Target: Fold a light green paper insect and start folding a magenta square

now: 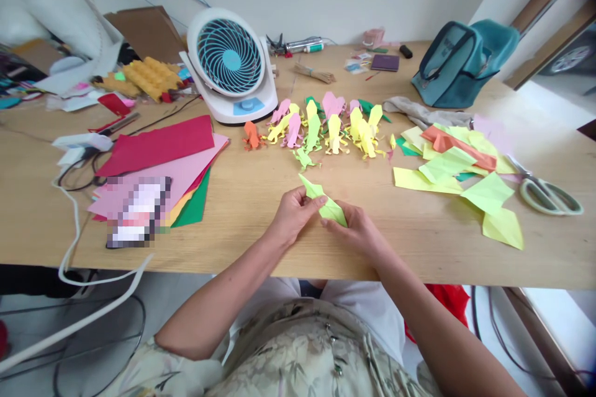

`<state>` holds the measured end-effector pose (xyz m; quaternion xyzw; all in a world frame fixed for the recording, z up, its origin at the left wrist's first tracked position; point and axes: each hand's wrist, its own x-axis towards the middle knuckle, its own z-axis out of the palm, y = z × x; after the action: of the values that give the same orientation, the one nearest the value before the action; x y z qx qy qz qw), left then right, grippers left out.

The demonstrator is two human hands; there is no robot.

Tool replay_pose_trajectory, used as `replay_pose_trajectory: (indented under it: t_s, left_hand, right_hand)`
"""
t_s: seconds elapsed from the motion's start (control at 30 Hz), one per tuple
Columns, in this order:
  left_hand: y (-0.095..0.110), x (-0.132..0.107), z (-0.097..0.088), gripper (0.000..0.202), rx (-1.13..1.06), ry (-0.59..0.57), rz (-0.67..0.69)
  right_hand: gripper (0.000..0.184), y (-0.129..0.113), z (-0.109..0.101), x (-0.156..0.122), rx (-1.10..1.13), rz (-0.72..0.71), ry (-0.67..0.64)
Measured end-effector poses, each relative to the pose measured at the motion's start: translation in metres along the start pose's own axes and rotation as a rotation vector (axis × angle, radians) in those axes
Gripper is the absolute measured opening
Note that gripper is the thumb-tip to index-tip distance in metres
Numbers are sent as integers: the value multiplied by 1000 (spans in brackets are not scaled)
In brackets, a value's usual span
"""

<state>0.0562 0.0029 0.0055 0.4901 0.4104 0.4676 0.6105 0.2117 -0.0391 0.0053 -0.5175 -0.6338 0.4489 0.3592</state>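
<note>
Between my two hands is a folded piece of light green paper (pixel 328 203), creased into a narrow pointed shape and held above the table's front part. My left hand (pixel 294 209) pinches its left side, thumb on top. On the lower right end, my right hand (pixel 354 227) grips it with thumb and fingers. The undersides of the fingers are hidden. Just beyond stand several folded paper figures (pixel 334 136) in yellow, pink and green, with an orange one (pixel 252 135) at their left end. A small light green figure (pixel 305 159) lies closest to my hands.
On the right are loose yellow-green paper pieces (pixel 488 193) and scissors (pixel 549 196). Coloured paper sheets (pixel 158 149) lie left, partly under a blurred-out object (pixel 139 212). A white fan (pixel 228 62) stands behind, a teal bag (pixel 459 65) at back right. A white cable (pixel 69 223) hangs over the left edge.
</note>
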Motion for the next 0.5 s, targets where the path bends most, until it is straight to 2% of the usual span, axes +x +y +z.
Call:
replay_pose_trajectory:
  t_s: [0.17,0.33,0.5]
  left_hand:
    - [6,-1,-9,42,4,70,6]
    - [13,-15,-24,41,77,129,-4]
    - [18,-31,-19,37,59,132,13]
  right_hand:
    - [38,-2,-3,-5,154,59,-19]
    - [43,-6,-7,-10,300,32,123]
    - [50,-19,2,-3,273,19,-11]
